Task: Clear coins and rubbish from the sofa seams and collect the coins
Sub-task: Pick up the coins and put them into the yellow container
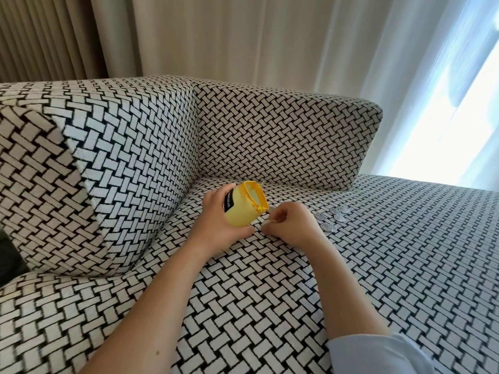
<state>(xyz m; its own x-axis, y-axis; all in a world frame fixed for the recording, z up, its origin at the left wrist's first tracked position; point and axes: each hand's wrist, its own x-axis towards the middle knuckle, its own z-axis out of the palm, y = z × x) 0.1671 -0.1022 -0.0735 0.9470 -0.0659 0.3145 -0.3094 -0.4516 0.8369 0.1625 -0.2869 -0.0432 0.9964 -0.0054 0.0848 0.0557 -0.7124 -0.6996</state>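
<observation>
Pale curtains (243, 36) hang behind a sofa (405, 279) covered in a black-and-white woven pattern, with bright daylight coming in at the right. You are working near the seat's back corner, where the low backrest (283, 136) meets the big cushion (81, 171) on the left.

Your left hand (216, 225) grips a yellow pouch (243, 211) just above the seat, fingers wrapped round its body. The pouch is tilted, its open, darker-rimmed mouth facing up and away from you, and a black label (229, 201) shows on its side.

Your right hand (291, 225) sits just beside the pouch's mouth with the fingers curled in. Something small and silvery shows at the fingertips, but I cannot tell whether you are pinching it.

A small cluster of silver coins (333, 217) lies flat on the seat just right of your right hand, near the backrest's lower edge. A light blue sleeve (378, 354) shows on your right arm.
</observation>
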